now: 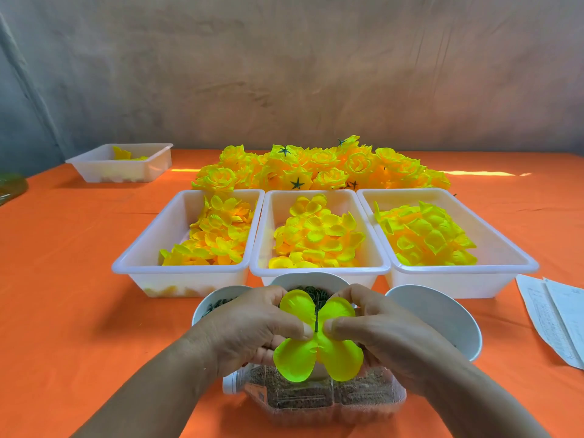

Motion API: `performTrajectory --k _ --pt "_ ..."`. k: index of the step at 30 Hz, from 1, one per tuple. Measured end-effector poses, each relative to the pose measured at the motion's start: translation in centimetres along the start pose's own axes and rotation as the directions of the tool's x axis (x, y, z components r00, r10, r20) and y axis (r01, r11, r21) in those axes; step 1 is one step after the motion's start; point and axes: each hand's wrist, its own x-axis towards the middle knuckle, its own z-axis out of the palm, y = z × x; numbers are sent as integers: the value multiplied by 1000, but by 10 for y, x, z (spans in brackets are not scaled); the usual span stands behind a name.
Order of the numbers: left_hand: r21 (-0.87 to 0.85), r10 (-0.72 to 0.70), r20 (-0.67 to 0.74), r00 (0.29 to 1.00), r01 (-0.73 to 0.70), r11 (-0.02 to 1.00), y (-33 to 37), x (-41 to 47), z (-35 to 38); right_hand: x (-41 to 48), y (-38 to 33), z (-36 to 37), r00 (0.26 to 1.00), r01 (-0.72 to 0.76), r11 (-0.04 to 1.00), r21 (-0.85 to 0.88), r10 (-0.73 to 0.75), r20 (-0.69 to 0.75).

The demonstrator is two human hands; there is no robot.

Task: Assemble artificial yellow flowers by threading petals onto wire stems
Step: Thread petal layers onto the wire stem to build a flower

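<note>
Left hand [249, 324] and right hand [376, 327] pinch a four-lobed yellow petal [316, 349] – thumbs pressed beside the green wire stem [316, 314] – above a sand-filled plastic bottle [313, 396].

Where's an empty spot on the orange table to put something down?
The widest bare cloth is on the left, between the small far tray and the left petal tray. Another patch lies far right, beyond the papers. The middle is crowded: trays, bowls, left hand and right hand pinching petals.
</note>
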Motion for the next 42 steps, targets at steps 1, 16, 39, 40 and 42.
performTrajectory --k 1,16,39,40,42 --pt "-1 2 -5 1000 -2 1000 1 -1 0 0 -1 -1 1000 10 998 -58 -10 -16" --pt "78 240 -350 906 -227 971 16 32 -36 22 -17 -50 967 127 887 -444 -211 -145" --pt "606 504 -427 751 -176 776 3 115 -31 199 -23 -75 867 -60 -209 -976 -496 53" --pt "607 503 -429 750 -173 776 3 116 -30 203 -22 -74 874 -78 -220 -972 -484 39" --pt "610 503 -433 748 -167 774 2 116 -30 211 -19 -71 884 -90 -224 -970 -466 26"
